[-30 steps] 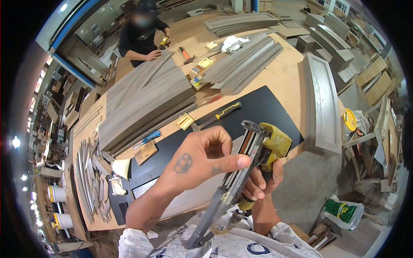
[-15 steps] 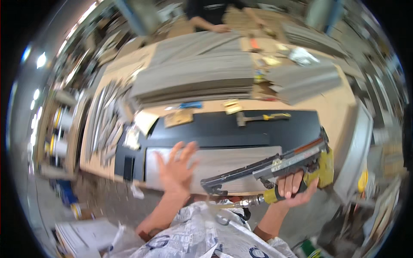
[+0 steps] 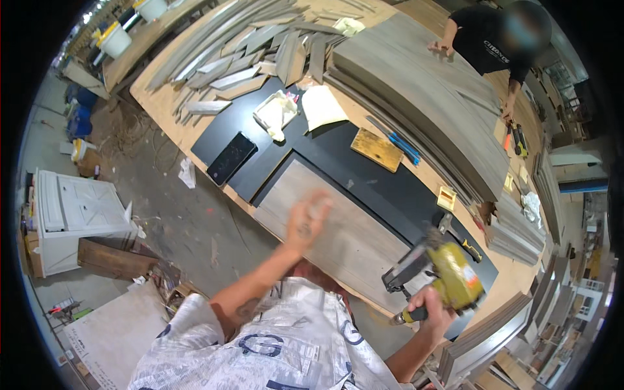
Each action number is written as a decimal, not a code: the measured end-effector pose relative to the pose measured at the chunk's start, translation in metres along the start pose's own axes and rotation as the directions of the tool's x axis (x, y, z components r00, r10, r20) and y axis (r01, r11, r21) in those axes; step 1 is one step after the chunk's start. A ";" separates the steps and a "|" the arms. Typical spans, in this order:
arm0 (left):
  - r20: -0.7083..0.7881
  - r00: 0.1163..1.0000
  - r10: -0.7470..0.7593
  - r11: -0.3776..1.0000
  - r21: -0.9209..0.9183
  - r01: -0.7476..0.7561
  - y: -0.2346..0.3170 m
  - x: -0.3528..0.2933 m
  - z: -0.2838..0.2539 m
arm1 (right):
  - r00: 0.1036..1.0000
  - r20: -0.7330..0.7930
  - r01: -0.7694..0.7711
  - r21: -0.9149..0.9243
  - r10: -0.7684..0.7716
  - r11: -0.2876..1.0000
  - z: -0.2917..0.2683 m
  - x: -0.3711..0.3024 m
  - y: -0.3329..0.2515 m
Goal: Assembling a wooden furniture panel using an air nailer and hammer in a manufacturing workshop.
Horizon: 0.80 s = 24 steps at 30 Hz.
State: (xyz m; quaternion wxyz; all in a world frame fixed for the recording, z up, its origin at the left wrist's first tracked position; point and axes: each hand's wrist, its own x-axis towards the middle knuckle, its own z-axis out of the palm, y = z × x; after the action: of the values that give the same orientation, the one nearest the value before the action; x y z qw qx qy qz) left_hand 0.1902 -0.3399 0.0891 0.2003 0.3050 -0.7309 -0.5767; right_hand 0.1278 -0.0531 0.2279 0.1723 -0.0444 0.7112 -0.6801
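Observation:
My right hand [image 3: 430,308] is wrapped round the handle of a yellow-green and black pneumatic nail gun [image 3: 456,276], blurred by motion, at the right end of a grey wood-grain board [image 3: 351,237]. That board lies along the near edge of the table, against a black panel [image 3: 383,195]. Over the board's left part is my left hand [image 3: 307,221], empty, its fingers loosely stretched and a little smeared. Whether it touches the board I cannot tell. Just beyond the nail gun lies a hammer [image 3: 446,224], partly hidden by it.
A phone [image 3: 233,158], a tray with crumpled paper [image 3: 276,114], a wood block [image 3: 377,149] and a blue-handled tool [image 3: 404,148] lie on the black panel or beside it. Stacked grey boards [image 3: 416,97] and cut strips [image 3: 260,52] fill the far side. A co-worker [image 3: 484,39] stands beyond.
The view has turned to the left. The nail gun, earlier lying lengthwise across the board, now points away, foreshortened, farther right of my left hand. My left hand's spread fingers have drawn closer together.

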 end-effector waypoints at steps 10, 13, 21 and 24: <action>-0.083 0.990 0.114 0.943 0.323 -0.081 -0.078 0.051 -0.059 | 0.873 0.264 -0.265 -0.451 0.411 0.852 0.204 0.117 0.050; -0.041 0.999 0.028 0.935 0.353 -0.012 -0.081 0.048 -0.063 | 0.830 0.228 -0.378 -0.443 0.509 0.813 0.236 0.138 0.061; -0.063 0.998 0.031 0.946 0.325 -0.009 -0.098 0.046 -0.067 | 0.820 0.195 -0.417 -0.442 0.539 0.794 0.275 0.152 0.066; -0.075 0.995 0.066 0.950 0.309 -0.039 -0.100 0.047 -0.069 | 0.833 0.164 -0.405 -0.470 0.528 0.784 0.288 0.151 0.059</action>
State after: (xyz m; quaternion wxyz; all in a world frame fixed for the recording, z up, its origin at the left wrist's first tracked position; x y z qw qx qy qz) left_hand 0.2217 -0.4360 0.0078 0.1962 0.3369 -0.8105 -0.4371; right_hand 0.0848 -0.3678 0.1377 0.4246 0.0011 0.7947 -0.4339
